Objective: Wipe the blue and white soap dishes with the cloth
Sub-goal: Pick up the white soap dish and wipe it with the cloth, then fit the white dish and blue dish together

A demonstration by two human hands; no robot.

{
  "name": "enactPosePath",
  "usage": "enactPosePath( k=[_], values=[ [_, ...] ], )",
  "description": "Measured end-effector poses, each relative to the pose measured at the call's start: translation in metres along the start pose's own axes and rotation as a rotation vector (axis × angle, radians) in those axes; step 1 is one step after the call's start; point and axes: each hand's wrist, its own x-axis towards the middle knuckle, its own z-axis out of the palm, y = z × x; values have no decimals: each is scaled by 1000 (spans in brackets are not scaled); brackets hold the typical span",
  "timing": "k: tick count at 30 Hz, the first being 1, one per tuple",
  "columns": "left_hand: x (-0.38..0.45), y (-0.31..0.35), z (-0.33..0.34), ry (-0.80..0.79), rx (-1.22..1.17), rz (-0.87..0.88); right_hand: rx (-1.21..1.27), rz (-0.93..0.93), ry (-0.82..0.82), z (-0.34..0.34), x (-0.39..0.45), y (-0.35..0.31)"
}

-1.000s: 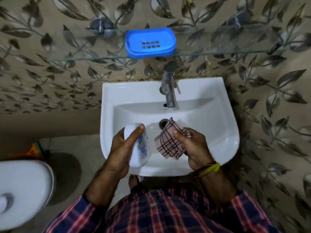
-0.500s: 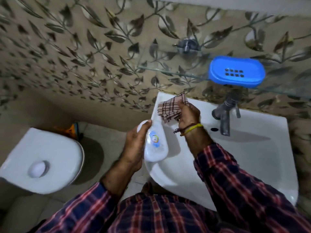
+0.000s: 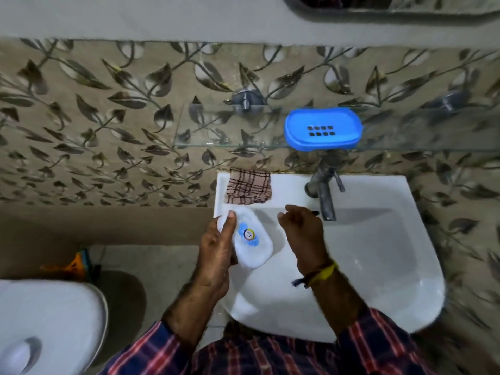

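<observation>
My left hand point(image 3: 216, 250) grips the white soap dish point(image 3: 253, 239), which carries a small blue sticker, over the left side of the white sink point(image 3: 378, 255). The checked cloth point(image 3: 249, 186) lies folded on the sink's back left corner, with no hand on it. Just right of the white dish my right hand point(image 3: 303, 231) hovers over the basin, fingers loosely curled and holding nothing. The blue soap dish point(image 3: 323, 129) with drain holes sits on the glass shelf point(image 3: 216, 136) above the tap.
A metal tap point(image 3: 324, 190) stands at the back of the sink under the shelf. A white toilet lid point(image 3: 46, 323) is at the lower left, and an orange object point(image 3: 73, 266) lies on the floor beside it. Leaf-patterned tiles cover the wall.
My right hand has set the cloth on the sink's back left corner and drawn back over the basin, holding nothing. My left hand still holds the white dish. The view has shifted.
</observation>
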Motion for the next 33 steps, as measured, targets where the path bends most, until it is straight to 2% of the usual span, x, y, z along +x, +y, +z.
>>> enactPosePath(
  k=[2, 8, 11, 16, 18, 22, 25, 28, 33],
  values=[
    [-1, -3, 3, -20, 25, 18, -2, -72, 59, -23, -10, -8],
    [-6, -5, 25, -28, 38, 37, -121, -448, 177, -69, -14, -70],
    [-12, -4, 37, -62, -113, -77, -134, -589, 214, -81, -14, -95],
    [-22, -8, 48, -79, -418, -370, -165, -755, 264, -92, -10, -133],
    [-27, -11, 55, -118, -521, -456, -237, -786, 225, -93, -5, -147],
    [-44, -13, 63, -242, -685, -502, -507, -815, 74, -99, 15, -175],
    [-54, -12, 63, -312, -602, -494, -750, -792, -102, -101, 35, -193],
    [-60, -11, 61, -300, -521, -431, -943, -717, -285, -97, 52, -207],
    [-70, 7, 66, -306, -441, -191, -1089, -735, -325, -91, 69, -223]
  ],
)
